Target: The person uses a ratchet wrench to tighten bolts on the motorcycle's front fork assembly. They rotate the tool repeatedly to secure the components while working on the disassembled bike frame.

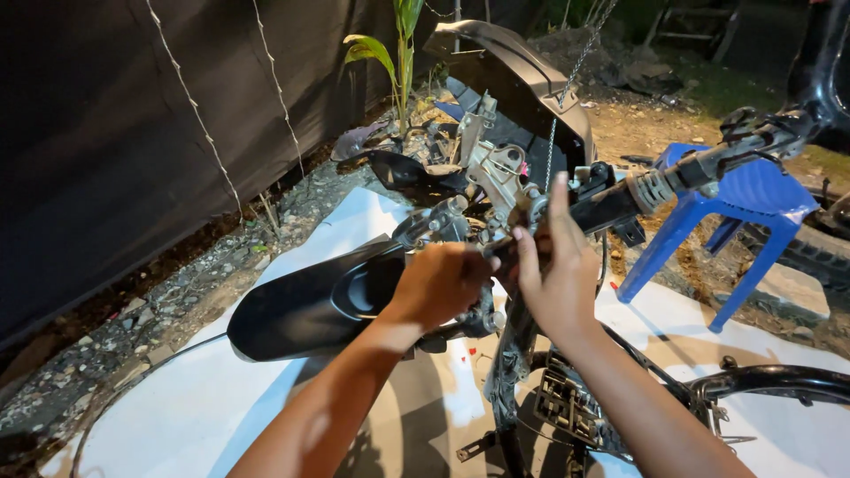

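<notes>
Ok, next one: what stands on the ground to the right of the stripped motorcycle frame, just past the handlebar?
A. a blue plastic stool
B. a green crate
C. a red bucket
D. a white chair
A: a blue plastic stool stands right of the handlebar, while the left hand and the right hand work at the steering head of the frame.

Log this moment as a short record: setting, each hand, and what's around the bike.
setting: outdoors at night, stripped motorbike frame over a white sheet on gravel
left hand: closed at the steering head, what it grips is hidden
right hand: fingers up against the same metal parts
front: black fender
right: handlebar, blue plastic chair
back: black fence, small plant
</notes>
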